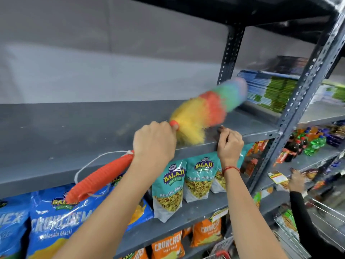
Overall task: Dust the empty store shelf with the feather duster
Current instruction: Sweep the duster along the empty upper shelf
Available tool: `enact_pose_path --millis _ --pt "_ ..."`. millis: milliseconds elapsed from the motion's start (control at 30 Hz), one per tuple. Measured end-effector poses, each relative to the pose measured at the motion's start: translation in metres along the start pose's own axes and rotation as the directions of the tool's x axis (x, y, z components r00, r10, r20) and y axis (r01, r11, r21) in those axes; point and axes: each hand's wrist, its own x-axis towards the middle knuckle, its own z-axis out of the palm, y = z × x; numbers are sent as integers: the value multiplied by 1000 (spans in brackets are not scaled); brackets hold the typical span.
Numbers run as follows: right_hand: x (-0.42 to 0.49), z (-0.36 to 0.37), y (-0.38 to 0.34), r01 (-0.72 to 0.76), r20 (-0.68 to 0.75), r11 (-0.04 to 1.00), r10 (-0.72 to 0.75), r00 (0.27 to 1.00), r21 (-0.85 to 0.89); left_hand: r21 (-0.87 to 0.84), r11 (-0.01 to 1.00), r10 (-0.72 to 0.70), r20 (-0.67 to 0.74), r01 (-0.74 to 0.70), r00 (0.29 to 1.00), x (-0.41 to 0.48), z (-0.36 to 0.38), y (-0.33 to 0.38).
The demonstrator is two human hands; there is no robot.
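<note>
The feather duster (207, 109) has a fluffy yellow, red, green and purple head and a ribbed orange handle with a white cord loop. My left hand (154, 144) grips the handle close to the head. The blurred head lies across the right part of the empty grey metal shelf (65, 131). My right hand (230, 143) is curled over the shelf's front lip, just right of the duster's yellow base.
Stacked blue and green booklets (270, 90) sit at the shelf's far right by the perforated upright (302, 90). Snack bags (169, 187) fill the shelves below. Another person's hand (296, 181) in a black sleeve reaches into the neighbouring rack with bottles (306, 143).
</note>
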Motion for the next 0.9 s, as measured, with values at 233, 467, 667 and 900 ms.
enact_pose_path --millis 233,467,667,900 --pt "-1 1 1 -29 45 999 27 999 34 49 999 -6 228 -6 974 47 21 47" --pt "-1 -4 -1 -19 105 998 13 994 59 138 980 -171 230 142 958 48 16 17" --pt "-3 -7 -2 -32 146 998 24 989 54 247 939 -279 139 240 950 17 -1 -14" --pt "-2 -9 -1 -53 164 998 47 985 35 131 980 -159 66 149 985 12 -6 16"
